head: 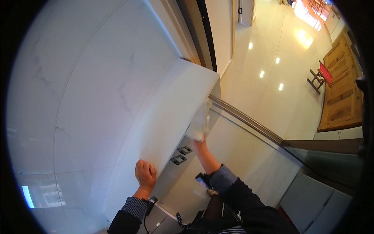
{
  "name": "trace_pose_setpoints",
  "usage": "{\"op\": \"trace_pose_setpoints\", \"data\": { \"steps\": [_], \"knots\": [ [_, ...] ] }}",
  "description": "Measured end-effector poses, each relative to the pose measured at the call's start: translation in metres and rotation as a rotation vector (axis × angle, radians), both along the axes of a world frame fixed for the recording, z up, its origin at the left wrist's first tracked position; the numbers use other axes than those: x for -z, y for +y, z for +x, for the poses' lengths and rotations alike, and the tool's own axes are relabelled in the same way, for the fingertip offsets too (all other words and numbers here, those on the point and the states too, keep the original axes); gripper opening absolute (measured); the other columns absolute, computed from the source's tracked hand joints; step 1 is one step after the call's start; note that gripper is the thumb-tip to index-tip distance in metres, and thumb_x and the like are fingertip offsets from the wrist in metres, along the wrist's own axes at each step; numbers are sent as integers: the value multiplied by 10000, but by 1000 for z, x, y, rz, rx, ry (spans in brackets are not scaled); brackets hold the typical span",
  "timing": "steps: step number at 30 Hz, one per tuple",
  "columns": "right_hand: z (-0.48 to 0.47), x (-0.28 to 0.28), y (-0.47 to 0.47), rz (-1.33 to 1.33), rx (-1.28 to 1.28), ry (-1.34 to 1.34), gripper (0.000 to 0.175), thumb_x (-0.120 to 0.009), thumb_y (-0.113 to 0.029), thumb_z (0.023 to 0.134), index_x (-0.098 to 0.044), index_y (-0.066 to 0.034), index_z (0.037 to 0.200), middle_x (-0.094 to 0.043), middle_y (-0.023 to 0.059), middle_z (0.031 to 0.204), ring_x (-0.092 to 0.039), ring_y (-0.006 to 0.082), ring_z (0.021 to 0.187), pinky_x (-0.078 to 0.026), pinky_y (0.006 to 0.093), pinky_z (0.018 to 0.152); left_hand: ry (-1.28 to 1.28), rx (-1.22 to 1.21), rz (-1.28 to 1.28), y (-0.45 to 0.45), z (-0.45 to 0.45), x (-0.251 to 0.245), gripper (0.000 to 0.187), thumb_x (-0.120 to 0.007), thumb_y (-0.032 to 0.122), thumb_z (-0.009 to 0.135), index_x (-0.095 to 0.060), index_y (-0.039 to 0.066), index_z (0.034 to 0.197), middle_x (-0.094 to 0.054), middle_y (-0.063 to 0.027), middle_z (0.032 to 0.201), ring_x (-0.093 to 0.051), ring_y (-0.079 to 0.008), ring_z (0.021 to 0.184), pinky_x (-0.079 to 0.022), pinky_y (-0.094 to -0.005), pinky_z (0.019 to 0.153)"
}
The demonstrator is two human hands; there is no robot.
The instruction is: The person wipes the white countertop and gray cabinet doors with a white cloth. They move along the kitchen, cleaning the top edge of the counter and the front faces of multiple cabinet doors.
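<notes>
My left hand rests as a closed fist on the white countertop, near its front edge, and nothing shows in it. A pale, thin, translucent sheet or cloth is in my right hand, just off the counter's front edge. Motion blur hides what exactly it is. Below that hand, two dark handles stick out from the cabinet front under the counter. Each wrist bears a dark device, a black one with a cable at the left and one with a lit screen at the right.
Marbled wall tiles rise behind the counter. A metal sliding-door track crosses the tiled floor. Past it, a red folding stool stands by a wooden panelled cabinet. A grey cabinet or appliance stands at the lower right.
</notes>
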State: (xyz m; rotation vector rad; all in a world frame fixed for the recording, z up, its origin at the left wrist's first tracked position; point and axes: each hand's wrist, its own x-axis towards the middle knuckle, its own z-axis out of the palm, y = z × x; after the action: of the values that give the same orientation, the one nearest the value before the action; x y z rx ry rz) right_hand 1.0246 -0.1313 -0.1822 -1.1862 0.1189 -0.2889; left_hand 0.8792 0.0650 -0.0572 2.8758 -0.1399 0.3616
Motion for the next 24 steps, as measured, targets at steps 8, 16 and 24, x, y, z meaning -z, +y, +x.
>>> {"op": "trace_pose_setpoints", "data": {
  "steps": [8, 16, 24],
  "knots": [
    [123, 75, -46, 82, 242, 171, 374, -523, -187, 1033, -454, -36, 1368, -576, 61, 1162, -566, 179, 1066, -494, 345, 917, -24, 5, -23, -2, -3, -3, 140, -588, 127, 866, -496, 52, 791, -458, -127, 888, -511, -330, 826, -451, -454, 721],
    [-1, 158, 9, 311, -15, 410, 305, -519, -189, 1045, -491, -48, 1314, -600, 44, 1122, -578, 179, 1025, -503, 347, 882, -65, -7, -35, -2, -5, 3, 116, -588, 114, 855, -506, 50, 804, -473, -124, 904, -523, -326, 836, -459, -449, 723],
    [119, 97, -42, -142, 241, -123, 275, -514, -203, 1059, -517, -47, 1286, -601, 35, 1132, -575, 181, 1021, -504, 347, 874, -95, -46, -29, -5, -4, 3, 91, -592, 93, 829, -512, 57, 804, -466, -122, 860, -520, -334, 813, -455, -444, 697]
  ]
}}
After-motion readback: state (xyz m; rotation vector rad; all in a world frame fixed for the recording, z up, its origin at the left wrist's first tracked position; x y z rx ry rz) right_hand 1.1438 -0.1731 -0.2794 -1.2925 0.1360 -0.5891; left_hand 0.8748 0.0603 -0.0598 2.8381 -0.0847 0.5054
